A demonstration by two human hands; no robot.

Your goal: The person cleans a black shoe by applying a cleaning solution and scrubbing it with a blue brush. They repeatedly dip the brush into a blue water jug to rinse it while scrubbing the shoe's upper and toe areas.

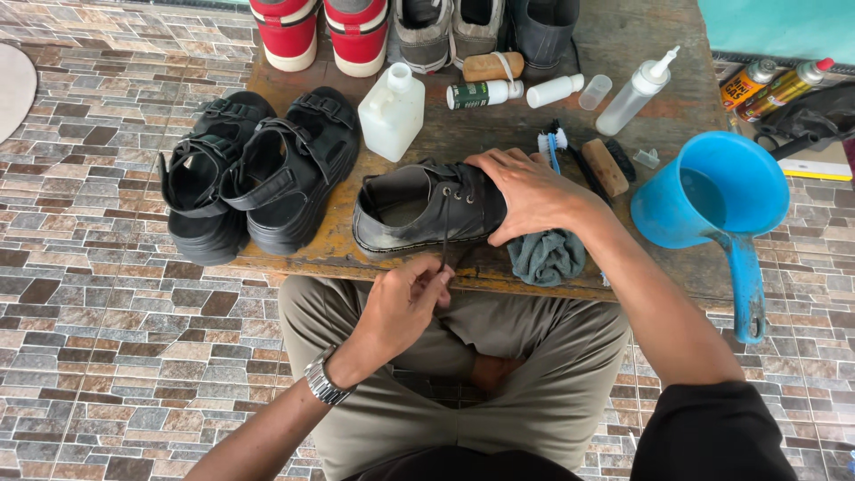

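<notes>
A black leather lace-up shoe [414, 209] lies on its side on a low wooden table [641, 44], sole toward me. My right hand [525, 191] rests flat over the shoe's front, pressing it down. My left hand [405, 303], with a metal watch on the wrist, pinches the end of the shoe's black lace [444, 233] near the table's front edge and holds it taut. A grey-green cloth [545, 256] sits bunched under my right wrist.
A pair of black chunky sandals [258, 169] stands at the table's left. Behind are a white jug [392, 111], small bottles [485, 93], brushes [606, 167], and red-white and grey shoes [356, 31]. A blue water scoop [717, 196] sits right. Patterned floor tiles surround the table.
</notes>
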